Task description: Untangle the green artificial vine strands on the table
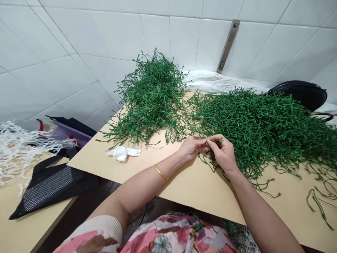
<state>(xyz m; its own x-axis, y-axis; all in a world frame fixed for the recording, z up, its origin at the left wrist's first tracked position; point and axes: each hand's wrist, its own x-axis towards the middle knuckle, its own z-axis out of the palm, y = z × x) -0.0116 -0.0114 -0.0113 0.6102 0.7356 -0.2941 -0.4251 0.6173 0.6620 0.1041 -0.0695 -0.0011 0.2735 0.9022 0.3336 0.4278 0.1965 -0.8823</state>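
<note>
At the near side of the pale tabletop point(163, 160), my left hand point(191, 148) and right hand point(224, 154) meet, fingertips together, in front of the green piles. Grip: both hands pinched closed on a thin green cord point(220, 140), thumbs against index fingers; a bit of it shows by my right index finger, the rest mostly hidden by fingers, so exact hold hard to tell. More strands hang just below my hands. Left pile point(155, 95) of knotted green cords sits toward the wall, right pile point(263, 123) is wider, spreads along the right side of the tabletop; loose strands link the two. A few stray strands point(319, 207) lie at the right. White crumpled tissue point(122, 153) on the tabletop, left of my left hand, in front of the left pile. White cloth point(210, 80) behind the piles, against the tiled wall point(158, 35); metal bracket point(228, 45) fixed to the tiles above it. Black bag point(300, 93) behind the right pile. Off to the left, a lower surface point(15, 218) with white cords point(23, 147) and a black mesh piece point(50, 188). Gold bracelet point(161, 172) on my left wrist.
</note>
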